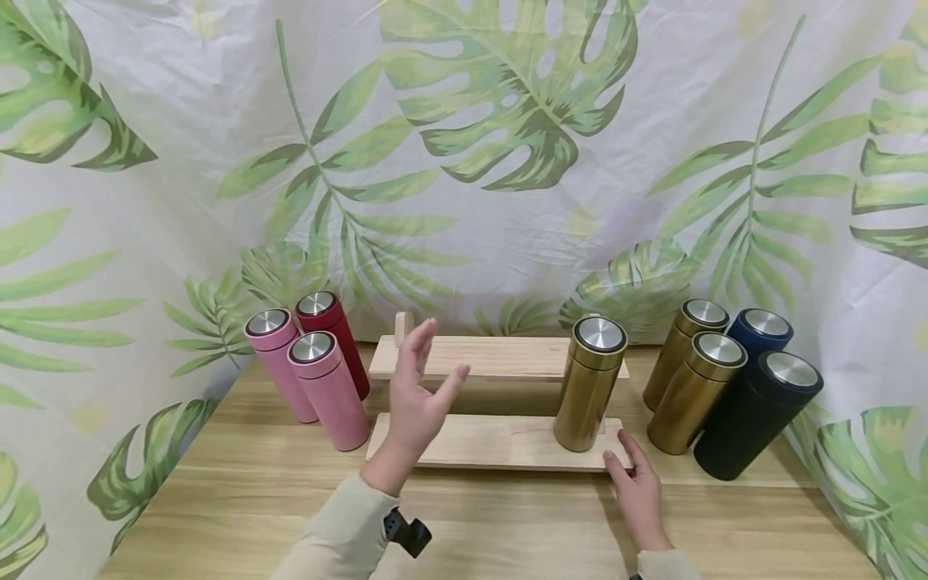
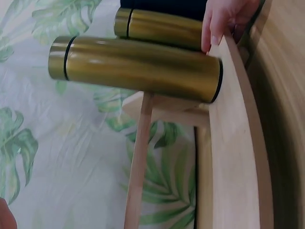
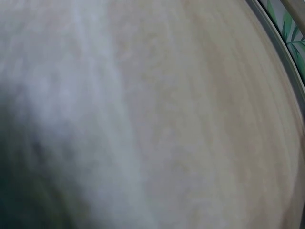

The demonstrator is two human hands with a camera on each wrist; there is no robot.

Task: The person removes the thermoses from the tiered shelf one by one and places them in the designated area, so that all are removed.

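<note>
A gold thermos bottle [image 1: 590,387] stands upright near the right end of the lower board of a two-tier wooden rack [image 1: 471,439]. My right hand [image 1: 640,491] grips that board's right end, thumb by the front corner and a finger beside the bottle. In the left wrist view, the right hand [image 2: 228,19] is on the board end next to the gold bottle [image 2: 143,69]. My left hand [image 1: 416,407] is raised in front of the rack's left part, fingers extended, thumb spread, holding nothing. The right wrist view shows only blurred wood grain [image 3: 190,119].
Left of the rack stand two pink bottles [image 1: 329,395] and a red bottle [image 1: 335,338]. On the right are two more gold bottles [image 1: 696,395], a blue bottle [image 1: 757,330] and a black bottle [image 1: 757,419]. A leaf-patterned cloth [image 1: 507,242] hangs behind the wooden table [image 1: 507,524].
</note>
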